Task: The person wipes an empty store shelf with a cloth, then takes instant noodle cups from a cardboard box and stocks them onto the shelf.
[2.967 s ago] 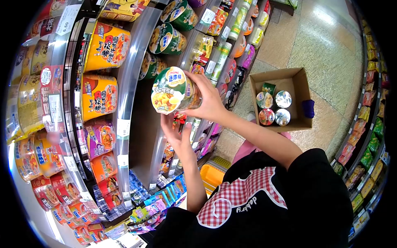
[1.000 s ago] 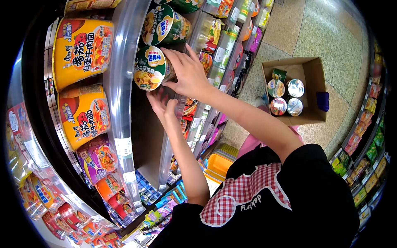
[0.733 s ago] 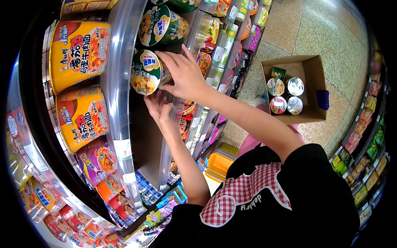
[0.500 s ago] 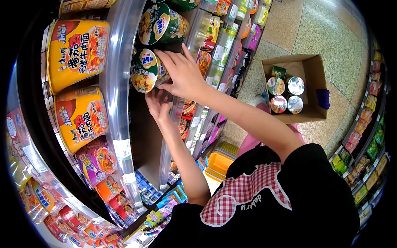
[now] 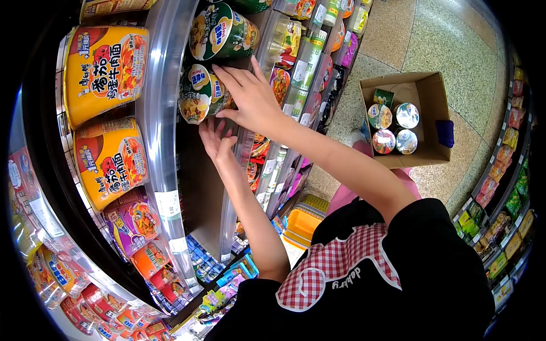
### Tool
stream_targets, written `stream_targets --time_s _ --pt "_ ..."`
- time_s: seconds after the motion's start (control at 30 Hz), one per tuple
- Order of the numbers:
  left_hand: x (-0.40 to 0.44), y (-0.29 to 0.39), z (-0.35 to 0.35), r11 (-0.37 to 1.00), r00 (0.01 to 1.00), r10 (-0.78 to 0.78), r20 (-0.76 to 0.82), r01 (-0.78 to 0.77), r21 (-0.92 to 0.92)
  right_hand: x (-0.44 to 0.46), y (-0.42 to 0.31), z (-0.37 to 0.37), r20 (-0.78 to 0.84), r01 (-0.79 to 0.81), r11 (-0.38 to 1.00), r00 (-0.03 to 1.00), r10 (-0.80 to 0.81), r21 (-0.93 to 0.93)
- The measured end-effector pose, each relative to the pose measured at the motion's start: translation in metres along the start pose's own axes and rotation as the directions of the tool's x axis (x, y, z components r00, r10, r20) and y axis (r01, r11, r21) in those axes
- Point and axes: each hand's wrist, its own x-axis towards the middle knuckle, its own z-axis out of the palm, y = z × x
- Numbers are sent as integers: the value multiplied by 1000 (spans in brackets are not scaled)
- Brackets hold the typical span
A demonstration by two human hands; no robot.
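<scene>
A small green instant noodle cup (image 5: 195,101) sits tilted at the shelf's front, its printed lid turned toward the left. My right hand (image 5: 250,96) reaches over it from the right, fingers and thumb closed around its side. Just below, my left hand (image 5: 216,142) has its fingers spread, with the tips by the cup's lower edge; whether they touch it I cannot tell. A larger green noodle cup (image 5: 242,37) stands right above on the same shelf (image 5: 199,199).
An open cardboard box (image 5: 435,102) with several noodle cups stands on the tiled floor (image 5: 449,45) to the right. Orange noodle buckets (image 5: 108,74) line the shelf at left, behind a clear plastic edge (image 5: 159,113). An orange basket (image 5: 304,221) lies lower down.
The small noodle cup has turned in my right hand, so its lid appears narrower and more of its side shows. My left hand has shifted only slightly.
</scene>
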Motion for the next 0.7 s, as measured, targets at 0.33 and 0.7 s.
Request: stream_targets --time_s 0.33,0.7 --pt "2 7 19 999 999 27 -38 -28 -25 -7 2 0 -34 -50 997 998 52 60" --pt "-2 15 30 998 996 9 -84 -13 -54 0 6 -4 79 -47 999 996 48 -22"
